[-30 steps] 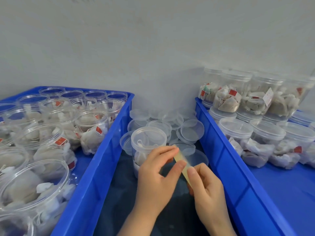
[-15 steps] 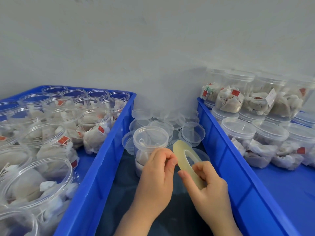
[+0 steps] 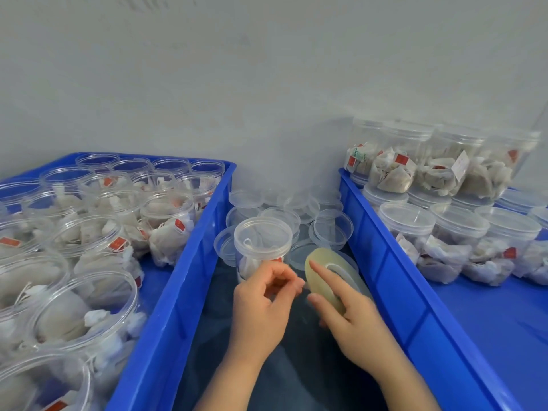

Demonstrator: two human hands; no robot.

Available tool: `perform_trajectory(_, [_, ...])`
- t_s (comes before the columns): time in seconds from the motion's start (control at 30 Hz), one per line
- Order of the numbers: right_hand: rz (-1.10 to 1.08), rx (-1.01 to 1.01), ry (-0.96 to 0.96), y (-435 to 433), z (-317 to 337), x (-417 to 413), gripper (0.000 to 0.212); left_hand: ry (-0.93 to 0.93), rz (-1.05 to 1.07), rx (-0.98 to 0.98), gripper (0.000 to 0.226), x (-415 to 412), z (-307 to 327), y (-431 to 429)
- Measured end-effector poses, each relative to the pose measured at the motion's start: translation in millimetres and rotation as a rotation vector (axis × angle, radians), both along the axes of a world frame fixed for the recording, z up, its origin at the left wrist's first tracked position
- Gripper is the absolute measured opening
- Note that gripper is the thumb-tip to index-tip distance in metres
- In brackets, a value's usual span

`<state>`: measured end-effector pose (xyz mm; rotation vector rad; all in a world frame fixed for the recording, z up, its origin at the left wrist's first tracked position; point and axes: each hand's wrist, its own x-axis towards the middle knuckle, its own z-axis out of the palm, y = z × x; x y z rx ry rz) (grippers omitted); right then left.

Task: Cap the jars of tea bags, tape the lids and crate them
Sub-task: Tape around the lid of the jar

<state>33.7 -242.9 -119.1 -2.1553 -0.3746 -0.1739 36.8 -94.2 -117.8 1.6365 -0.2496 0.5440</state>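
A capped clear jar of tea bags (image 3: 262,247) stands on the dark surface between two blue crates. Just in front of it, my left hand (image 3: 264,304) has thumb and fingers pinched together near the edge of a roll of clear tape (image 3: 323,280); the tape end itself is too thin to make out. My right hand (image 3: 350,318) holds the roll upright, forefinger lying across its face and thumb under it. Loose clear lids (image 3: 330,229) lie piled behind the jar.
The left blue crate (image 3: 178,292) holds several open jars of tea bags (image 3: 89,241). The right blue crate (image 3: 394,280) holds several capped jars (image 3: 407,221), some stacked in a second layer at the back (image 3: 400,161). A grey wall stands close behind.
The tape roll has turned from edge-on to show its face and moved up beside the jar. My left hand has come off the roll's face and now pinches at its left edge.
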Motion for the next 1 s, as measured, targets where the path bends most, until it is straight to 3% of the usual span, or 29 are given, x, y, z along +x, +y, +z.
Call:
perform_trajectory(0.17, [-0.084,0.021,-0.132,2,31,14,0.014,-0.138,0.068,-0.132,0.023,-1,12,-6])
perform_trajectory(0.27, [-0.076,-0.070,-0.135,5,54,27,0.014,-0.357,0.308,0.017,0.016,8,17,0])
perform_trajectory(0.33, [-0.034,-0.201,-0.092,8,64,37,0.014,-0.331,0.414,0.063,0.035,23,13,6])
perform_trajectory(0.43, [0.023,-0.330,-0.016,11,66,49,0.010,-0.124,0.212,0.020,0.073,40,7,14])
perform_trajectory(0.6, [0.031,-0.318,-0.002,11,64,57,0.011,-0.134,0.073,0.072,0.102,60,-11,24])
perform_trajectory(0.73, [0.003,-0.322,-0.019,13,60,59,0.015,-0.169,0.113,0.159,0.098,64,-16,23])
perform_trajectory(1.0, [-0.037,-0.319,-0.035,15,56,60,0.013,-0.183,0.176,0.139,0.071,65,-17,21])
